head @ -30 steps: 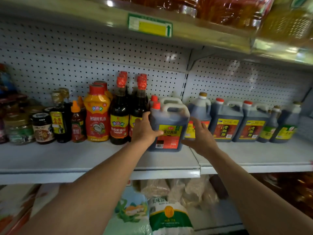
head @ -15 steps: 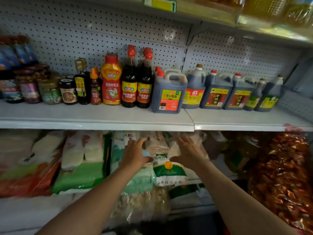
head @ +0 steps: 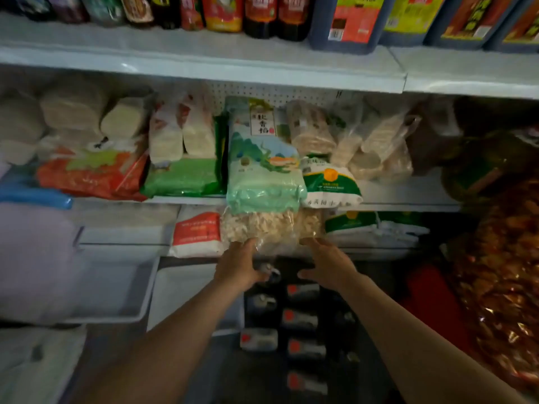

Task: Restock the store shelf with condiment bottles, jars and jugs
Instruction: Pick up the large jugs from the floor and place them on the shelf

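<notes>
Both hands, left [head: 237, 265] and right [head: 328, 265], dropped from the shelf [head: 204, 58], spread empty above heavy, rigid floor jugs [head: 300, 319]; grip handles.

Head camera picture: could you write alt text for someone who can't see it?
Two bare hands, left hand and right hand, reach down empty and open toward dark jugs with red caps on the floor. Above, bagged dry goods fill a shelf under the condiment shelf.
</notes>
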`<state>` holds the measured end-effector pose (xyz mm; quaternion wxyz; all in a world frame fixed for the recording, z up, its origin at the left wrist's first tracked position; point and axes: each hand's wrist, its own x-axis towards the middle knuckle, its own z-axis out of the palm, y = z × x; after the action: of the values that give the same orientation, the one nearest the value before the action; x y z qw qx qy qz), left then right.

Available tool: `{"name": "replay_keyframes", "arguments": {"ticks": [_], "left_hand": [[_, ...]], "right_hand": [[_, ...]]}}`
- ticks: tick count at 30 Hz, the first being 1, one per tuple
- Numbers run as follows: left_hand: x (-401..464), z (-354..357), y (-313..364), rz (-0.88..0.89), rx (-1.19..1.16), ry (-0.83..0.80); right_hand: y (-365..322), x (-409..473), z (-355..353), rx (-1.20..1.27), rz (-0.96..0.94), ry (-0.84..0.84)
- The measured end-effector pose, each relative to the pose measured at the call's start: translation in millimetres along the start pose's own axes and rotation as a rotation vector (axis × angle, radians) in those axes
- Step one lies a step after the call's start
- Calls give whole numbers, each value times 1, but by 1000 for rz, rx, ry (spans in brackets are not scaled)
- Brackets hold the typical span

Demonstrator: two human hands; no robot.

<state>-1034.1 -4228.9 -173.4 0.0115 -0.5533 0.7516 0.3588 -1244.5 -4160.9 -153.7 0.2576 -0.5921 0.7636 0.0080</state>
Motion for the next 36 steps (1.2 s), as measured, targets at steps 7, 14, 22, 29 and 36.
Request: {"name": "replay_keyframes", "arguments": {"ticks": [7,14,22,29,36], "left_hand": [[36,100,-91,-92,98,-110],[70,223,-186,-192,47,-183],[115,380,-290,-252,-173,-226],[150,471,-348,-281,-401,-218],[169,491,-364,-227,-558,-203]], "right_hand": [[31,33,153,98,76,-176],[69,64,307,183,131,-268],[118,111,480,404,252,-233],[139,148,584,554,229,-135],[151,149,618,730,187,52]]}}
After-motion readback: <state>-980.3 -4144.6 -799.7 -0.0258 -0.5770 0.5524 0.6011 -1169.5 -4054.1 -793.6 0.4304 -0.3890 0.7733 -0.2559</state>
